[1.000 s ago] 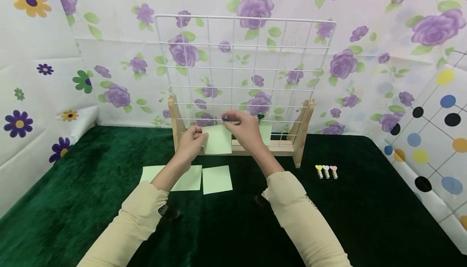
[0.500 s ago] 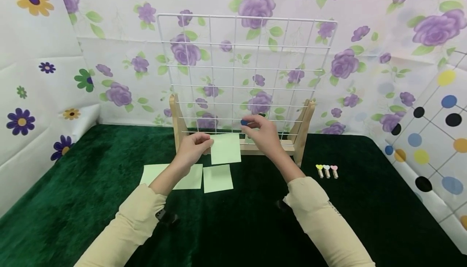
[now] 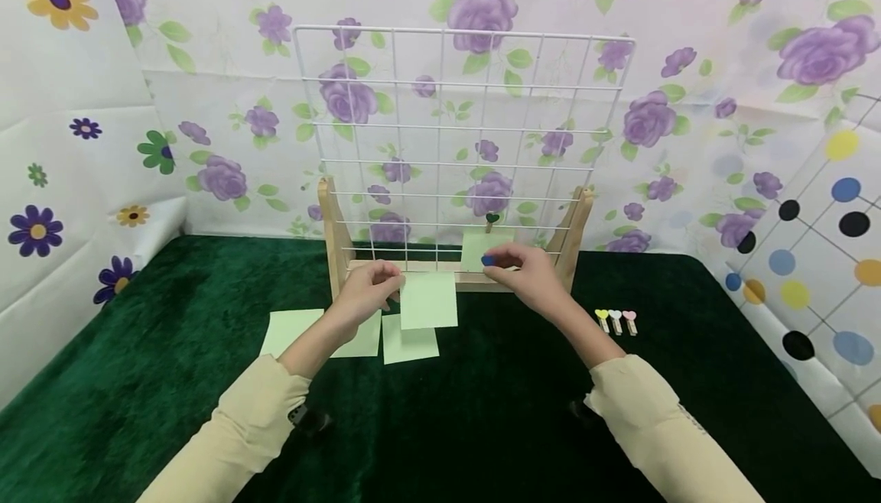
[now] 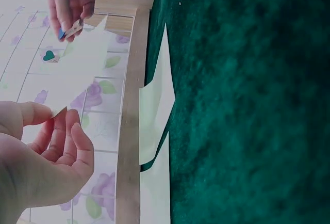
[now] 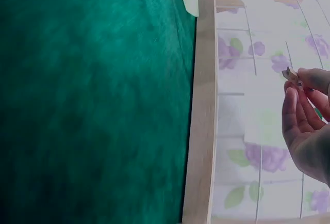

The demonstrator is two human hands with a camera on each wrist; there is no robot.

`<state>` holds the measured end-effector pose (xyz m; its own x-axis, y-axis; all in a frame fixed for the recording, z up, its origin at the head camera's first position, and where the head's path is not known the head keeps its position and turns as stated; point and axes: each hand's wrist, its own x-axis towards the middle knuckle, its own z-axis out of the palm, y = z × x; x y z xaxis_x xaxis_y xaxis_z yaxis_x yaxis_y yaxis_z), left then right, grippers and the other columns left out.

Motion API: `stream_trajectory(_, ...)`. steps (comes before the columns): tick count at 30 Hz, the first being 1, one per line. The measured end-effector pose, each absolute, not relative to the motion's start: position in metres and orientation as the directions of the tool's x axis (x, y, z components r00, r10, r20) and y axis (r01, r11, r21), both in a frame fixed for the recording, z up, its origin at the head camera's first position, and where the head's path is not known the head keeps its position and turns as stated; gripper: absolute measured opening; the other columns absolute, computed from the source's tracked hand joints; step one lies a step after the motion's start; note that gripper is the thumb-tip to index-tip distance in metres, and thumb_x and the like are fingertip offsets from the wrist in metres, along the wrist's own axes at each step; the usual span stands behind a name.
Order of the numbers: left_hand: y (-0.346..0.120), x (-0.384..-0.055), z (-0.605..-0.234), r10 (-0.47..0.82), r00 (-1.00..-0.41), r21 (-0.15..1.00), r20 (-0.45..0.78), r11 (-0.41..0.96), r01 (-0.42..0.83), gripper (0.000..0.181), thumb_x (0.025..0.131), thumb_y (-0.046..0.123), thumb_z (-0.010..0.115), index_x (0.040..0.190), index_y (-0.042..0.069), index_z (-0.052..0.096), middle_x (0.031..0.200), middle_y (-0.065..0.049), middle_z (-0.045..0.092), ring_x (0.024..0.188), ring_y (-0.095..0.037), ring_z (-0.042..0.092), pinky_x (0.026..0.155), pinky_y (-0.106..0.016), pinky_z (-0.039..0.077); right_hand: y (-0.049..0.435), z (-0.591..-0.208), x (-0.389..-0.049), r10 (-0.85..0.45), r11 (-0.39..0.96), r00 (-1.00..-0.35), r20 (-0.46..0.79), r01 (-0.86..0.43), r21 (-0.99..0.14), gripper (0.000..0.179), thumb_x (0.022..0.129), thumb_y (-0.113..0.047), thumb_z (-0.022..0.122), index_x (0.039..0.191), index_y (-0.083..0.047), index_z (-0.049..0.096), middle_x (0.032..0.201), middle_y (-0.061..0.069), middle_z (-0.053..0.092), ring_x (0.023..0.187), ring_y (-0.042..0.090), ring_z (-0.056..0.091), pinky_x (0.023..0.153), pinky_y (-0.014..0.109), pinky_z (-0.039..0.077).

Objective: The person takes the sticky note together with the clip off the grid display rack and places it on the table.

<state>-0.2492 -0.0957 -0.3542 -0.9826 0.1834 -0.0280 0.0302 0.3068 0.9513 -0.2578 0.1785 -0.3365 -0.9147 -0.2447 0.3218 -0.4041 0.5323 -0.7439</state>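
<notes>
My left hand pinches a square pale green paper note by its left edge, in front of the rack's wooden base. To the right, my right hand pinches a small wooden clothespin with a blue heart, seen best in the left wrist view. A second green note hangs on the white wire grid rack under a clothespin with a dark green heart. The right fingers overlap that hanging note in the head view.
On the green cloth lie more pale green notes, partly under the left arm and the held note. Three heart clothespins, yellow, white and pink, lie in a row at right. The rack's wooden post stands behind the right hand.
The held note has moved down and rightward, away from the grid. My right hand has drawn right and down with the blue clothespin, uncovering more of the hanging note.
</notes>
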Motion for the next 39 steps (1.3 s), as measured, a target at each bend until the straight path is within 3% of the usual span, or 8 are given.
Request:
stream_trajectory(7,-0.092,-0.247,-0.357,0.207,-0.978,0.955,-0.034,0.297,0.030,0.016,0.099,0.014,0.053,0.105,0.002,0.060,0.094,-0.009,0.060,0.087,-0.023,0.057,0.079,-0.045,0.050,0.208,-0.342,-0.248,-0.194,0.549,-0.950,0.245,-0.312,-0.775,0.026,0.091,-0.018,0.069,0.112,-0.003,0.069,0.100,0.010,0.068,0.086,0.022,0.063,0.071,0.031,0.053)
stream_trajectory(14,-0.089,-0.247,-0.358,0.191,-0.979,0.965,-0.065,0.261,-0.014,0.019,0.098,0.011,0.052,0.114,0.001,0.054,0.102,-0.012,0.063,0.087,-0.023,0.057,0.081,-0.046,0.050,0.237,-0.347,-0.243,-0.157,0.528,-0.965,0.212,-0.263,-0.808,0.033,0.092,-0.019,0.068,0.119,-0.002,0.065,0.106,0.014,0.068,0.087,0.029,0.064,0.074,0.041,0.055)
stream_trajectory(20,-0.088,-0.249,-0.361,0.185,-0.980,0.970,-0.074,0.241,-0.028,0.016,0.098,0.009,0.052,0.111,0.000,0.053,0.104,-0.012,0.063,0.086,-0.023,0.058,0.081,-0.044,0.050,0.263,-0.351,-0.242,-0.131,0.536,-0.974,0.183,-0.224,-0.814,0.037,0.093,-0.025,0.067,0.121,-0.001,0.064,0.110,0.016,0.066,0.092,0.021,0.063,0.075,0.035,0.054)
stream_trajectory(24,-0.088,-0.250,-0.363,0.191,-0.979,0.969,-0.075,0.246,-0.027,0.017,0.097,0.010,0.055,0.111,0.000,0.053,0.100,-0.011,0.064,0.083,-0.022,0.059,0.079,-0.043,0.050,0.280,-0.353,-0.241,-0.140,0.525,-0.980,0.142,-0.195,-0.828,0.039,0.094,-0.024,0.066,0.123,0.000,0.062,0.116,0.019,0.064,0.092,0.017,0.064,0.078,0.040,0.055)
stream_trajectory(31,-0.085,-0.249,-0.366,0.199,-0.976,0.961,-0.083,0.277,-0.025,0.016,0.096,0.011,0.056,0.109,0.002,0.060,0.094,-0.008,0.062,0.083,-0.023,0.057,0.078,-0.041,0.050,0.309,-0.355,-0.236,-0.118,0.593,-0.990,0.076,-0.131,-0.795,0.044,0.095,-0.029,0.064,0.126,0.002,0.059,0.117,0.020,0.063,0.093,0.018,0.063,0.079,0.039,0.055)
stream_trajectory(39,-0.079,-0.252,-0.367,0.267,-0.953,0.944,-0.141,0.327,-0.048,0.013,0.097,0.012,0.055,0.105,0.002,0.061,0.095,-0.010,0.062,0.086,-0.023,0.061,0.076,-0.038,0.050,0.344,-0.360,-0.230,-0.057,0.645,-0.994,0.092,-0.107,-0.757,0.046,0.095,-0.031,0.063,0.126,0.004,0.059,0.114,0.021,0.064,0.087,0.019,0.065,0.073,0.033,0.055)
